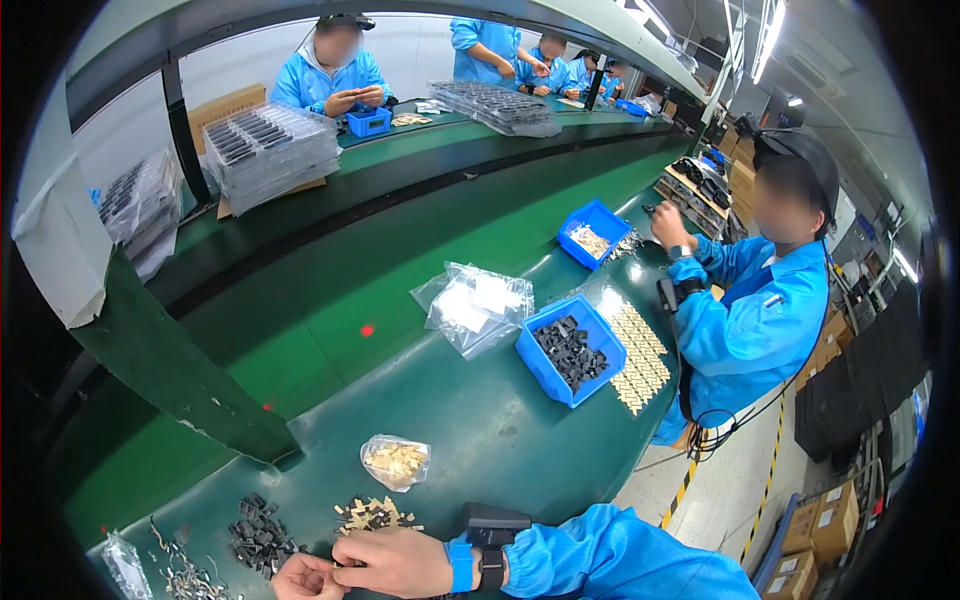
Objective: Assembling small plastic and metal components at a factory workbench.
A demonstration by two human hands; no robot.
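Note:
At the lower edge, my right hand (pixel 400 563) and my left hand (pixel 306 577) meet fingertip to fingertip, both closed in a pinch. Whatever sits between them is too small and too covered to name. Just beyond my right hand lies a heap of small cream-coloured pieces (pixel 372 514). A pile of small black plastic parts (pixel 260 530) is beside my left hand. Farther left are thin silvery metal pieces (pixel 188 575). An open clear bag of cream pieces (pixel 397 462) stands behind the heap.
On the green bench stand a blue bin (pixel 570 352) of black parts, rows of cream pieces (pixel 638 360), plastic bags (pixel 475 305) and a farther blue bin (pixel 592 235). A co-worker (pixel 760 300) works at right. A post (pixel 185 360) rises at left; stacked trays (pixel 270 150) line the far side.

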